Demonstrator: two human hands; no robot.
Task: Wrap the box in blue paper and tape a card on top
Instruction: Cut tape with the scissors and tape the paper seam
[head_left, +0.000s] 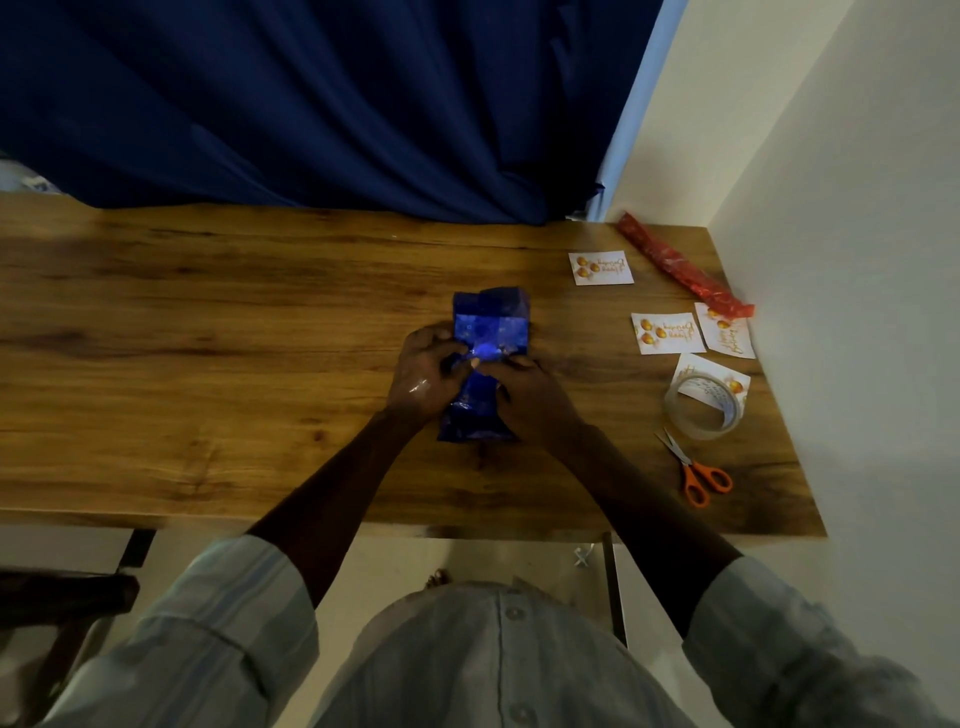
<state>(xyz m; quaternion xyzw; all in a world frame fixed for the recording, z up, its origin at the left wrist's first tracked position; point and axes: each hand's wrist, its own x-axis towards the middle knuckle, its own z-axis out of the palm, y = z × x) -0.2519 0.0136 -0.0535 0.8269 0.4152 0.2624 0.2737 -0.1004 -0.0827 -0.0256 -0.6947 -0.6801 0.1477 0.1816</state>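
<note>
The box, already in its blue paper, lies mid-table, long axis running near to far. My left hand and right hand meet over its middle, fingers curled and pinching something small at the seam, tape or a paper edge, I cannot tell. It looks light, the glossy paper slippery and easily creased, so I'd steady it by the long sides.

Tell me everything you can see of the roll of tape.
The roll of tape is a clear, glossy ring lying flat near the table's right edge. It rests on one of the printed cards, which shows through its hole. The orange-handled scissors lie just in front of it. Neither hand touches it.
</note>
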